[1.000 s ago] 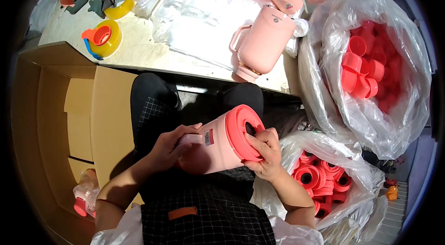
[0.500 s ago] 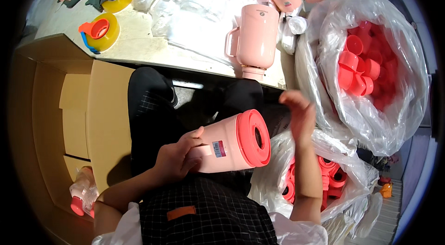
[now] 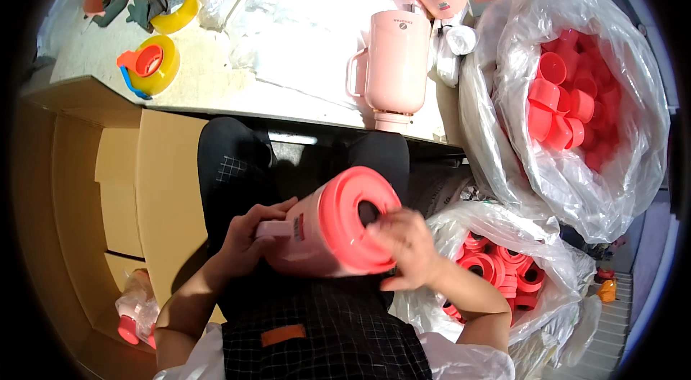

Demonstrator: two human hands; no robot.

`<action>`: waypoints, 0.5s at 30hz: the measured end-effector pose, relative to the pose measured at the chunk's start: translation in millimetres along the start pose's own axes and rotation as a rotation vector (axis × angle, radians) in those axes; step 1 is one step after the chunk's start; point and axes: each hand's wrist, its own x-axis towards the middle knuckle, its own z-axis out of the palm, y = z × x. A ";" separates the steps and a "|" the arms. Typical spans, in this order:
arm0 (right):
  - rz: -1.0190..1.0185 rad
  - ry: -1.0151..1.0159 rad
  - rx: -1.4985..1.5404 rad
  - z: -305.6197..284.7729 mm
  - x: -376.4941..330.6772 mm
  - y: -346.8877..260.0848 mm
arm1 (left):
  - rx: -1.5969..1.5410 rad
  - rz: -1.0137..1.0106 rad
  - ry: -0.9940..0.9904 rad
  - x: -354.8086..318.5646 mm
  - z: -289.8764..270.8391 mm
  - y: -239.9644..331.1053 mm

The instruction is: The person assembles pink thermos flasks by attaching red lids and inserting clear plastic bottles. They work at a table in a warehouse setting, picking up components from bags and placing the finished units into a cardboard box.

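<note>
Above my lap, my left hand (image 3: 243, 242) is closed around the handle of a large pale pink mug (image 3: 306, 247). The mug lies tilted, its top toward the right and up at me. A coral-red lid (image 3: 344, 211) with a round dark opening in the middle covers that top. Against the lid's right side is my right hand (image 3: 412, 249), its fingers near the opening and smeared by motion. Whether they grip the lid does not show clearly. A small label sits on the mug's side near the handle.
Another pink mug (image 3: 397, 63) stands inverted at the table's (image 3: 209, 85) front edge. Tape rolls (image 3: 167, 67) and more mugs lie behind. To the right are plastic bags of red cups (image 3: 558, 117) and red lids (image 3: 493, 268). An open carton (image 3: 169, 186) stands left.
My right hand has come down and left onto the lid. The mug has turned so that its lid faces me more, and my left hand has shifted left with it.
</note>
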 end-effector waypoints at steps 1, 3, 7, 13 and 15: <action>-0.017 0.045 -0.058 10.8 -5.7 -10.5 | 0.114 -0.076 0.022 2.6 4.9 9.6; 0.274 0.094 -0.249 10.1 9.0 -4.4 | 0.343 -0.216 0.051 5.1 30.4 21.9; 0.863 -0.147 0.256 -30.3 35.0 29.3 | 0.740 -0.021 -0.095 13.0 55.5 37.8; 0.461 -0.002 0.480 1.9 12.9 73.3 | 0.909 0.445 0.121 213.2 31.5 33.2; 0.483 -0.011 0.461 4.9 19.3 65.4 | 0.655 0.576 0.225 306.6 39.6 47.9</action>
